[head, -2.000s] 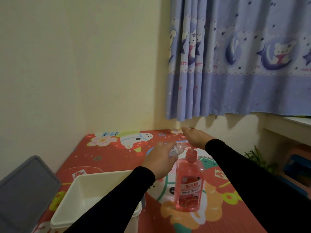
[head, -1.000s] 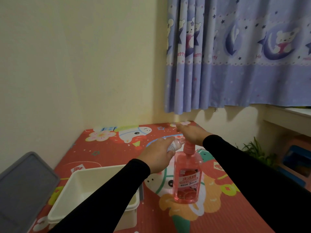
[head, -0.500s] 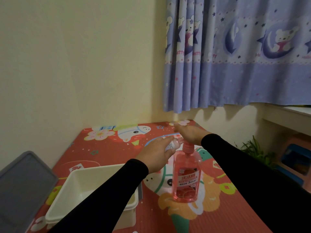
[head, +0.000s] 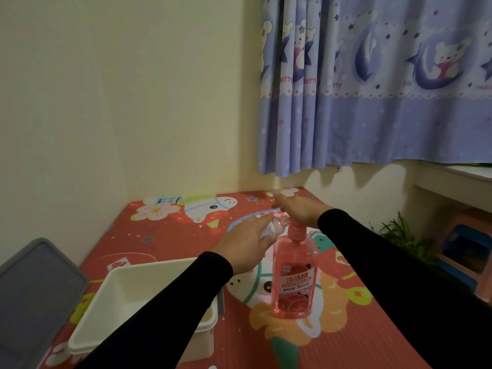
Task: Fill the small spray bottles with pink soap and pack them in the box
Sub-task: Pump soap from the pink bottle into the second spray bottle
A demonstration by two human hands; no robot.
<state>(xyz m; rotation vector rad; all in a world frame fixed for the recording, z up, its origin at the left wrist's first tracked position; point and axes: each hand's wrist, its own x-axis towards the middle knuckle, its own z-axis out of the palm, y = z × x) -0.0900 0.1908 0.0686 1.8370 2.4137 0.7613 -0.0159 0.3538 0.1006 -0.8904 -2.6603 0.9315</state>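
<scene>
A large pink soap bottle (head: 292, 278) with a pump top stands upright on the red cartoon mat. My right hand (head: 298, 211) lies flat on the pump head, fingers straight, pressing it. My left hand (head: 246, 245) holds a small clear spray bottle (head: 275, 227) tilted, its open end by the pump's spout. A white box (head: 127, 302) sits on the mat at the lower left, partly hidden by my left sleeve; the part of its inside that shows looks empty.
A grey lid (head: 32, 291) leans at the far left by the wall. Blue patterned curtains (head: 372, 83) hang at the back right. To the right of the mat are a green plant (head: 399, 235) and a blue-and-orange bin (head: 468, 251).
The view shifted slightly, so bottle and hands sit a little higher in the frame. My right hand has lowered onto the pump head. The left hand keeps the small bottle at the spout.
</scene>
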